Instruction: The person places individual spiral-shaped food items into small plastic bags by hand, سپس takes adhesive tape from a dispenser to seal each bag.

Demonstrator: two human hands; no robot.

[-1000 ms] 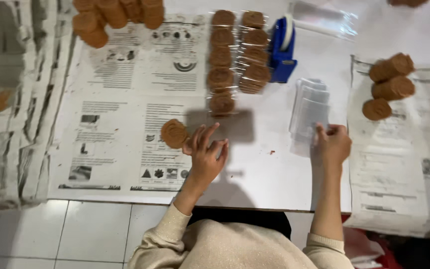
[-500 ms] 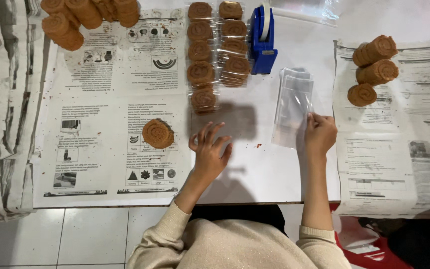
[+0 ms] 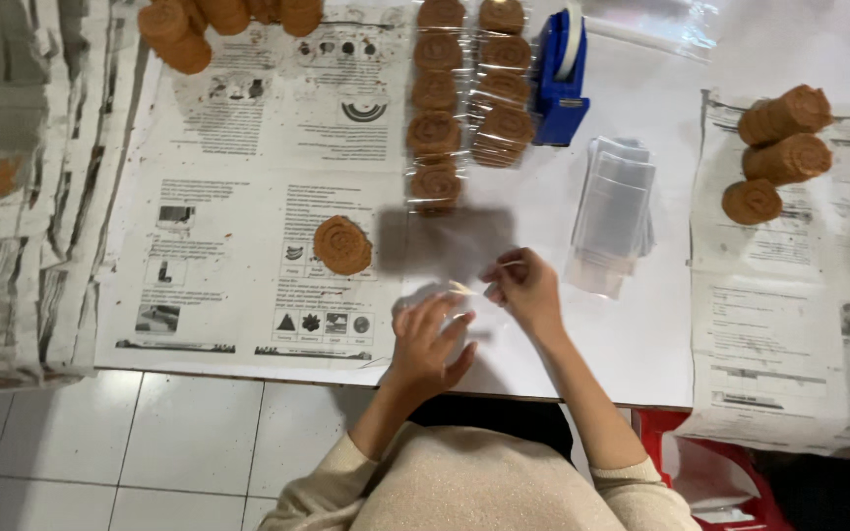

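My left hand [image 3: 428, 340] and my right hand [image 3: 523, 288] meet at the table's near edge over a clear plastic bag [image 3: 445, 295], thin and hard to make out. The right hand pinches its edge; the left hand's fingers spread on it. A round brown spiral cookie [image 3: 342, 245] lies alone on the printed newspaper [image 3: 238, 246], just left of my left hand. A stack of empty clear bags [image 3: 614, 211] lies to the right of my right hand.
Two rows of bagged cookies [image 3: 464, 98] lie at the back centre beside a blue tape dispenser [image 3: 560, 84]. Stacks of loose cookies sit at the back left [image 3: 189, 29] and on newspaper at the right [image 3: 777, 147]. Folded newspapers [image 3: 12, 197] cover the left. White floor tiles [image 3: 150, 452] show below.
My right hand left the stack of bags and came left with one bag to meet my left hand. The left hand moved off the lone cookie toward the table's near edge.
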